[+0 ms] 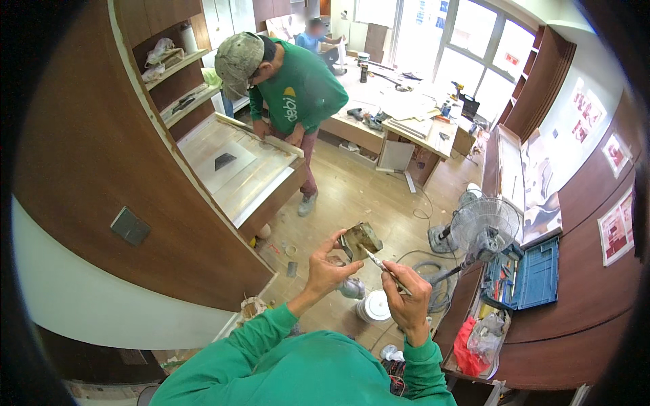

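At the lower middle, my left hand (328, 271) grips a small, squarish, stained container (362, 237) by its side, tilted. My right hand (409, 298) holds a thin, pale brush-like tool (376, 260), whose tip is at the container. Below them on the floor stands a white bucket (374, 306), with a grey object (351, 289) beside it.
A co-worker (294, 95) bends over a board (215, 161) at left; another (313, 37) sits at the back. A cluttered workbench (413, 130) stands behind. At right are a standing fan (484, 223), a coiled hose (433, 284) and an open blue toolbox (535, 274). Curved wooden panels (101, 88) flank me.
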Tool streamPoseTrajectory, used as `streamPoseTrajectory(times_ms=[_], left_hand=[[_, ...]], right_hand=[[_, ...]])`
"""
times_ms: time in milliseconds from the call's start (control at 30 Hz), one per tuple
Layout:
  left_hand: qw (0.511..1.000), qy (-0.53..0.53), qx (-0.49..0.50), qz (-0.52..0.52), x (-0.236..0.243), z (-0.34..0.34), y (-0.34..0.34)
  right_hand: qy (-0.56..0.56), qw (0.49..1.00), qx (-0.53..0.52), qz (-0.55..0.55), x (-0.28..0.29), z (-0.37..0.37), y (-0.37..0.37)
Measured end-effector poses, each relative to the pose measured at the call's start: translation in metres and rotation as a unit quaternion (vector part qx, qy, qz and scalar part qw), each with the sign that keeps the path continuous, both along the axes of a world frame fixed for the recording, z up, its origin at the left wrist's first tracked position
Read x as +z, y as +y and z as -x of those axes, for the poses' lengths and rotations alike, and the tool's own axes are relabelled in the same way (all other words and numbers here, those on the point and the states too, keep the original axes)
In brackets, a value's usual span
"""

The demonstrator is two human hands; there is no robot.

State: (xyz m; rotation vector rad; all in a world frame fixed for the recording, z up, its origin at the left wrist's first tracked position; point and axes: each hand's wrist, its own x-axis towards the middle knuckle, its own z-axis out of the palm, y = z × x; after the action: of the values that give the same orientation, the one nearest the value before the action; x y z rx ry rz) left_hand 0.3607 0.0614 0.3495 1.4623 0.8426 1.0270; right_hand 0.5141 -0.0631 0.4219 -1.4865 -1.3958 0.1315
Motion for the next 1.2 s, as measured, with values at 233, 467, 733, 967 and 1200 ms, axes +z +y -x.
streamPoseTrajectory(times_ms=[233,467,733,967,1200], left_hand=[[0.996,-0.060,-0.047,0.055,-0.002,0.009,0.001],[0.992,-0.046,-0.101,0.066,0.005,0.017,0.001],[0.981,-0.039,-0.189,0.008,0.002,0.023,0.010],[0.958,-0.011,-0.280,0.061,0.018,0.026,0.006],[0.942,-0.003,-0.333,0.039,0.022,0.027,0.010]], right_hand=[[0.006,1.000,0.024,0.002,-0.004,0.001,-0.005],[0.062,0.998,0.028,0.011,-0.005,-0.007,-0.005],[0.225,0.973,0.053,0.021,-0.020,-0.020,-0.003],[0.243,0.969,0.041,-0.010,-0.039,-0.030,0.000],[0.298,0.952,0.039,0.065,-0.035,-0.020,0.002]])
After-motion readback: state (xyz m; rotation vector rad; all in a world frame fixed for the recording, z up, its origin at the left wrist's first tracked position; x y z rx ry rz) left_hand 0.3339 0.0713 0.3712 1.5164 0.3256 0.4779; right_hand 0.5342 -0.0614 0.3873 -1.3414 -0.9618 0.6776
